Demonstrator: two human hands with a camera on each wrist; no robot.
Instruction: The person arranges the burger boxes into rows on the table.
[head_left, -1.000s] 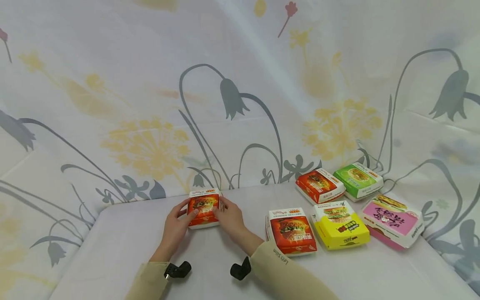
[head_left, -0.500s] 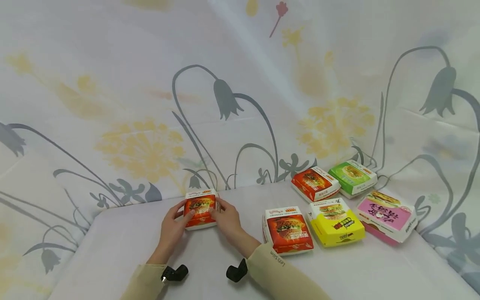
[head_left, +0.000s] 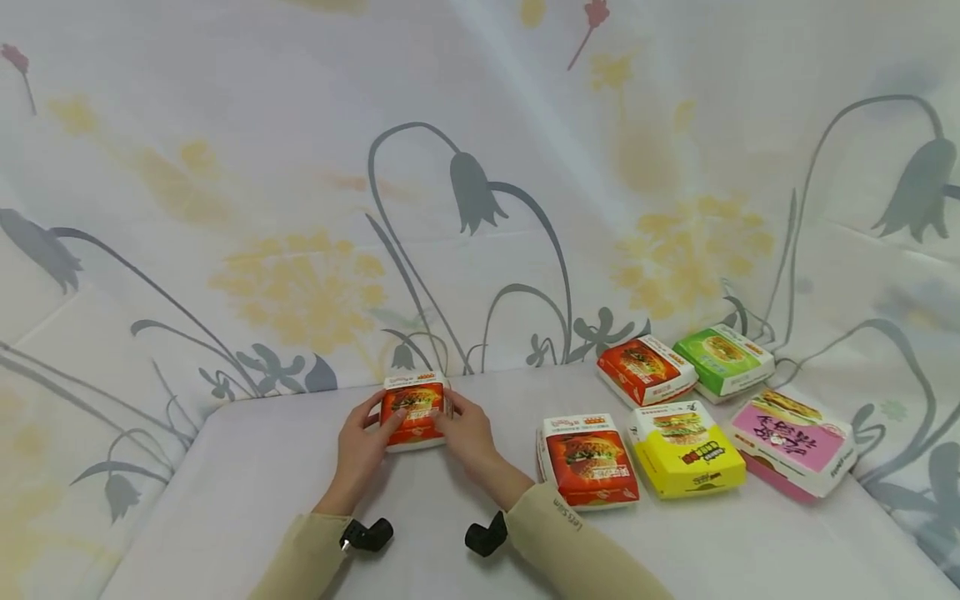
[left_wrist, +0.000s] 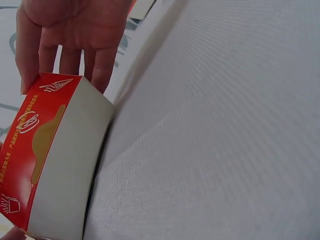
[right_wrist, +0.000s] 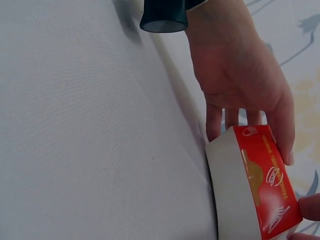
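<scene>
While both hands are set at its sides, a red burger box [head_left: 414, 408] is held toward the back of the white table [head_left: 262, 475], left of the other boxes and near the flower-printed backdrop [head_left: 337, 125]. The box is gripped between thumb and fingers on each side: its left side by the left hand [head_left: 362, 446], its right side by the right hand [head_left: 471, 437]. Thumbs are laid over the printed top; fingers are wrapped along the side walls. In both wrist views a red panel with white line drawings and a gold tab is seen above a white lower wall. The base is seen right along the cloth; whether full contact is made cannot be told.

To the right, near the right forearm, a second red box [head_left: 590, 462] is placed, with a yellow box [head_left: 688, 454] just beside it and a pink box [head_left: 795, 437] further right. Behind these, a third red box [head_left: 647, 368] and a green box [head_left: 723, 358] are set close together. Beige sleeves [head_left: 300, 554] are worn, and a small black device [head_left: 371, 535] is fixed at each wrist.
</scene>
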